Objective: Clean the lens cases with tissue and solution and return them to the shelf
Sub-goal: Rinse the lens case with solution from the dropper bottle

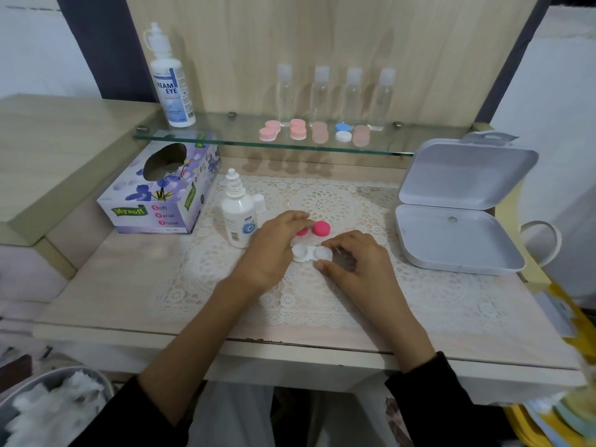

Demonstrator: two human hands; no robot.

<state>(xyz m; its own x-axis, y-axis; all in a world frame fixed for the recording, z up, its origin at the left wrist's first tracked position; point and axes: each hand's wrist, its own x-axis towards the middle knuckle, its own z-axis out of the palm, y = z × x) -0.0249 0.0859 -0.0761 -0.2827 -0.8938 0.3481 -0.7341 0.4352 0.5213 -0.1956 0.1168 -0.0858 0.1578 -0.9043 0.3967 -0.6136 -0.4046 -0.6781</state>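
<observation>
Now lens case (310, 253) lies left-to-right (wells up), right hand (356, 267) pinching.

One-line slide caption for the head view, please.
On the lace mat, the right hand pinches the open white lens case, left hand at its pink caps, solution bottle alongside.

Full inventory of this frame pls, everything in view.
large solution bottle: 1, white, glass shelf left end
clear bottles: 4, transparent, shelf back row
closed lens cases: 5, four pinkish, one blue-white, shelf front
tissue box: 1, purple, under shelf left
small solution bottle: 1, white, uncapped, on lace mat
open lens case: 1, white, mat centre
pink caps: 2, beside it
storage box: 1, grey, open, right
bin: 1, white tissue inside, bottom left
left hand: over one pink cap
right hand: pinches the open lens case
</observation>
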